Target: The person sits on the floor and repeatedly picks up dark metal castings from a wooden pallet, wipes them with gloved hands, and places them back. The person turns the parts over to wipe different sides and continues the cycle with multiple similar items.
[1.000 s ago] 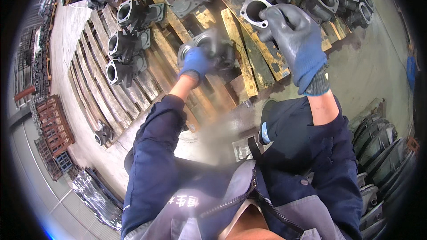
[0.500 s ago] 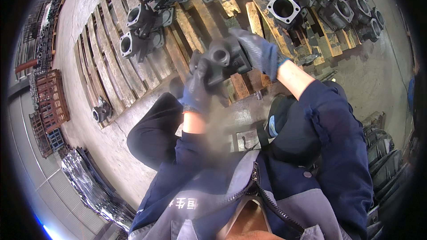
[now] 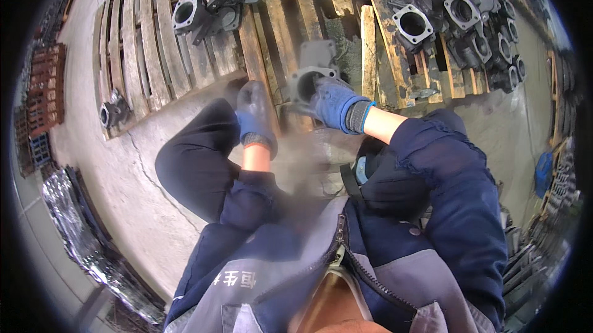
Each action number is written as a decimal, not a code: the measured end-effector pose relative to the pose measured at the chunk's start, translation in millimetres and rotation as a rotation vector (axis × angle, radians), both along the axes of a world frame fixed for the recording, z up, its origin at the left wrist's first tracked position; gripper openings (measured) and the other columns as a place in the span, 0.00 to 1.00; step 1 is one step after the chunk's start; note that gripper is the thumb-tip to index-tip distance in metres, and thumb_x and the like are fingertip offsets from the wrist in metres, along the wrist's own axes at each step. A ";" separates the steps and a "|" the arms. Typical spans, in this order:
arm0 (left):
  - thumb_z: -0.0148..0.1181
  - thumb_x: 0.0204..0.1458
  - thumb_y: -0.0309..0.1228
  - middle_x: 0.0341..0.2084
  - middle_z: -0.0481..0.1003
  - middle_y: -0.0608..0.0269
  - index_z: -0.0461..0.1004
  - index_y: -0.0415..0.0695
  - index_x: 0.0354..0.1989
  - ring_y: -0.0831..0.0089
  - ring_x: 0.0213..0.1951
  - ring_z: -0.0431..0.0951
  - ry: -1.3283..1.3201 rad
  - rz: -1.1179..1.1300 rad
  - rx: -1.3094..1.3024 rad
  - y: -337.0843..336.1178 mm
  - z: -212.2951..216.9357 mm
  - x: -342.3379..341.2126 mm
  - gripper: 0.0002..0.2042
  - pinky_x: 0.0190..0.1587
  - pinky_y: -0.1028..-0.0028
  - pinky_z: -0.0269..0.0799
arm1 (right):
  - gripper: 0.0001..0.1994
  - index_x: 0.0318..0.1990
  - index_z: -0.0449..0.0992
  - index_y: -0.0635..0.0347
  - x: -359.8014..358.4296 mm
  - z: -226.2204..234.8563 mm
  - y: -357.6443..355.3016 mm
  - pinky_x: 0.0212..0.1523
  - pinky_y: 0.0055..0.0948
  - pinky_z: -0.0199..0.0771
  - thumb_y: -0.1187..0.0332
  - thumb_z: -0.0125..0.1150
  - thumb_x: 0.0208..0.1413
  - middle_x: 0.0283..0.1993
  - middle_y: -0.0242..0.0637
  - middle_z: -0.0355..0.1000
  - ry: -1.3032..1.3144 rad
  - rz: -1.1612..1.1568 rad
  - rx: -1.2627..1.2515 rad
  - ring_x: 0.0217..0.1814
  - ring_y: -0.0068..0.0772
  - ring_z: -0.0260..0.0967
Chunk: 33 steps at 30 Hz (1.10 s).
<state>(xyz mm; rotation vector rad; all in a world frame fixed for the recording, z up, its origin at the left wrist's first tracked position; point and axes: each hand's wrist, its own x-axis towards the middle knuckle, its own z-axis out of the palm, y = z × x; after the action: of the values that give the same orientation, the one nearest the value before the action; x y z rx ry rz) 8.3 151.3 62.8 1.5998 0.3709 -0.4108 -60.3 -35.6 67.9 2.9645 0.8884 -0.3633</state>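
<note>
A dark grey flanged metal casting (image 3: 317, 56) is in front of me, its round bore turned toward me. My right hand (image 3: 338, 104), in a blue knitted glove, grips the rim of that bore, with its fingers partly inside the opening. To the left of the casting, my left hand (image 3: 252, 113) is apart from it, beside my left knee. Its gloved fingers look stretched out, dark on the coated side, and hold nothing. Blurry haze hangs beneath the casting and hides part of the ground there.
Wooden pallets (image 3: 145, 36) lie ahead. Several similar castings stand on them at the right (image 3: 412, 24) and left (image 3: 185, 15). One small casting (image 3: 114, 109) sits at the pallet's near left corner. Stacked metal parts (image 3: 525, 271) are at my right, and a shiny wrapped bundle (image 3: 92, 240) at my left.
My left hand has let go of the casting and moved left and down. The casting has been turned so its large bore shows, with my right hand now at the bore.
</note>
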 end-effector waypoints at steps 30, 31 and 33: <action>0.51 0.59 0.49 0.58 0.72 0.50 0.70 0.46 0.62 0.59 0.60 0.70 0.495 -0.372 -0.195 -33.5 -173.9 13.3 0.27 0.60 0.65 0.63 | 0.20 0.52 0.76 0.57 -101.8 -316.7 -84.8 0.55 0.34 0.72 0.55 0.58 0.57 0.50 0.43 0.76 0.165 -1.267 0.904 0.51 0.41 0.73; 0.51 0.59 0.49 0.56 0.73 0.51 0.71 0.45 0.60 0.60 0.57 0.71 0.477 -0.416 -0.146 -32.0 -166.6 11.6 0.26 0.59 0.66 0.63 | 0.19 0.48 0.77 0.55 -97.5 -298.7 -78.1 0.50 0.35 0.72 0.51 0.55 0.59 0.46 0.39 0.77 0.054 -1.208 1.687 0.44 0.38 0.74; 0.53 0.58 0.48 0.51 0.75 0.52 0.72 0.43 0.57 0.62 0.52 0.74 0.187 -0.607 -0.063 -28.0 -132.9 8.8 0.25 0.56 0.67 0.65 | 0.23 0.52 0.75 0.55 -83.7 -237.3 -80.4 0.56 0.32 0.69 0.48 0.57 0.58 0.50 0.41 0.76 -0.004 -1.095 1.365 0.52 0.39 0.74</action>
<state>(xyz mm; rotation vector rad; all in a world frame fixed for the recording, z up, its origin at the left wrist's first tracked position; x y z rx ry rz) 17.1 123.3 -70.1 1.5968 -0.0006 -1.0291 -144.0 -116.0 -169.3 4.2863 -1.1593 0.5196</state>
